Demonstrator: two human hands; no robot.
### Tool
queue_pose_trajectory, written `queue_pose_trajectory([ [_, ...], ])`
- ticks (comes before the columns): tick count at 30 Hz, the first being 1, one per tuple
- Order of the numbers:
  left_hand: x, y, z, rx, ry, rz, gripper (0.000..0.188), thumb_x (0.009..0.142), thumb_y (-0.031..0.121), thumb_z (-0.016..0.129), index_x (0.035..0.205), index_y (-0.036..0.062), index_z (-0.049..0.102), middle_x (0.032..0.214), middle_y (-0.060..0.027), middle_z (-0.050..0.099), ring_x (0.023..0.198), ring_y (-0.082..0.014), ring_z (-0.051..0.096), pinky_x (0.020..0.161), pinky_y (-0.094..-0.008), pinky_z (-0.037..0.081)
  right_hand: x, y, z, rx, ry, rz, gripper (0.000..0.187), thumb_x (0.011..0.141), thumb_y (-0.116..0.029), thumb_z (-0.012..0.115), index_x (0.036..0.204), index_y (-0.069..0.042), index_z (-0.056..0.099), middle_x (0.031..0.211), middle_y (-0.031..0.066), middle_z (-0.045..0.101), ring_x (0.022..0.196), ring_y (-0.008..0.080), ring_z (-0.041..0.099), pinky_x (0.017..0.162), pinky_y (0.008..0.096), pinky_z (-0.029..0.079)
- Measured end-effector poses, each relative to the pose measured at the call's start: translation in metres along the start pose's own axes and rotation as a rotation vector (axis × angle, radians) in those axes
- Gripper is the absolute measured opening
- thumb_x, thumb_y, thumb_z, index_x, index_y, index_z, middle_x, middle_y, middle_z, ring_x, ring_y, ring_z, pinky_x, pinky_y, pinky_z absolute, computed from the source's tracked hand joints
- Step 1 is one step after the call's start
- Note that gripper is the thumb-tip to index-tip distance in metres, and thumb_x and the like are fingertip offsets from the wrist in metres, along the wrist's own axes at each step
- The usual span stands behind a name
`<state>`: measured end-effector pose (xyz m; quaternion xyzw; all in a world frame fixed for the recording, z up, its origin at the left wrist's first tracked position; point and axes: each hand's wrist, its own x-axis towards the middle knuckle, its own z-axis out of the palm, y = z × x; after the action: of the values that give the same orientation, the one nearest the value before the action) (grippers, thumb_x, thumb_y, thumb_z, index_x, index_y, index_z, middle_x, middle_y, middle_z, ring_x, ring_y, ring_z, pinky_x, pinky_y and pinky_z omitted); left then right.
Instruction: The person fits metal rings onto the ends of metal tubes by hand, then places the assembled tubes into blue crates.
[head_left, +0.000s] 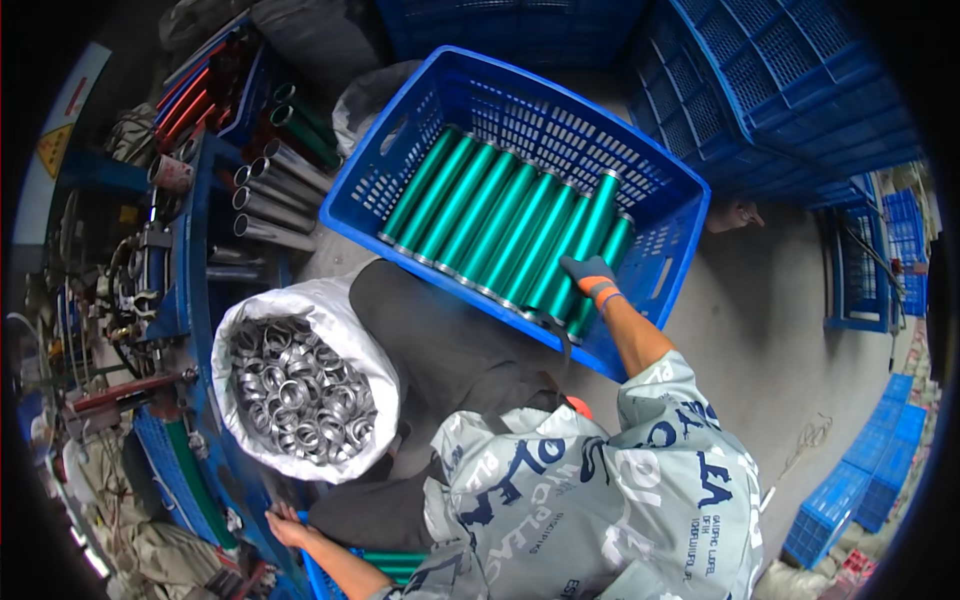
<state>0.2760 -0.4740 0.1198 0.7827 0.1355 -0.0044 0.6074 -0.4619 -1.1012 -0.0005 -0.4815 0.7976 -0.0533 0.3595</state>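
My right hand (592, 277), in a grey and orange glove, is closed around a green metal tube (598, 215) inside a large blue plastic crate (690, 225). The tube lies over the right end of a row of similar shiny green tubes (480, 215) with silver ends. At the lower left, my bare left hand (288, 527) is beside a blue edge, its fingers apart and nothing visible in them. Close to that forearm, more green tubes (395, 562) show in a second blue crate (318, 575), partly hidden by my body.
A white sack (375, 345) full of silver metal rings (300, 390) stands by my legs. Left of it is a blue-framed machine (185, 250), with bare silver tubes (270, 215) stacked beyond. Blue crates (770, 90) are piled at the far right, beside grey floor (760, 300).
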Motion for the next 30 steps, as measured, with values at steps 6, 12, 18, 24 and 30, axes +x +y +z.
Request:
queue_pose_trajectory([
  [6,-0.009,0.015,-0.006,0.075,0.090,0.128,0.045,0.113,0.033,0.075,0.140,-0.0025,0.070,0.117,-0.0154,0.082,0.101,-0.0239,0.081,0.082,-0.0331,0.063,0.037,-0.231,0.107,0.203,-0.341,-0.160,0.096,0.086,-0.074,0.083,0.120,0.016,0.079,0.119,0.0352,0.081,0.120,0.0466,0.078,0.102,0.0488,0.060],
  [12,-0.049,-0.014,0.005,0.452,0.089,0.376,0.039,0.112,0.027,0.078,0.124,-0.0098,0.075,0.103,-0.0173,0.081,0.087,-0.0207,0.075,0.080,-0.0335,0.062,0.123,-0.356,0.204,0.129,-0.113,-0.205,0.100,0.087,-0.080,0.080,0.120,0.015,0.079,0.112,0.0317,0.082,0.111,0.0428,0.080,0.099,0.0497,0.060],
  [18,-0.100,-0.010,0.020,0.672,0.172,0.372,0.046,0.110,0.032,0.080,0.131,-0.0086,0.075,0.117,-0.0151,0.080,0.101,-0.0219,0.071,0.093,-0.0356,0.059,0.141,-0.395,0.262,0.239,-0.410,0.006,0.079,0.093,-0.065,0.081,0.122,0.009,0.081,0.108,0.0254,0.084,0.099,0.0384,0.083,0.095,0.0475,0.064],
  [24,-0.095,0.012,0.005,0.730,0.239,0.328,0.050,0.109,0.039,0.079,0.128,-0.0078,0.078,0.121,-0.0196,0.081,0.105,-0.0276,0.073,0.099,-0.0406,0.058,0.101,-0.395,0.313,-0.023,-0.427,-0.129,0.072,0.098,-0.065,0.074,0.123,0.002,0.083,0.119,0.0256,0.084,0.113,0.0431,0.081,0.102,0.0505,0.062],
  [30,-0.060,-0.056,-0.055,0.746,0.528,0.306,0.038,0.115,0.028,0.069,0.126,-0.0071,0.080,0.127,-0.0258,0.079,0.116,-0.0390,0.074,0.110,-0.0472,0.057,0.129,-0.392,0.257,-0.302,0.064,-1.096,0.039,0.095,-0.017,0.071,0.134,-0.012,0.075,0.121,0.0266,0.076,0.101,0.0429,0.073,0.088,0.0540,0.061],
])
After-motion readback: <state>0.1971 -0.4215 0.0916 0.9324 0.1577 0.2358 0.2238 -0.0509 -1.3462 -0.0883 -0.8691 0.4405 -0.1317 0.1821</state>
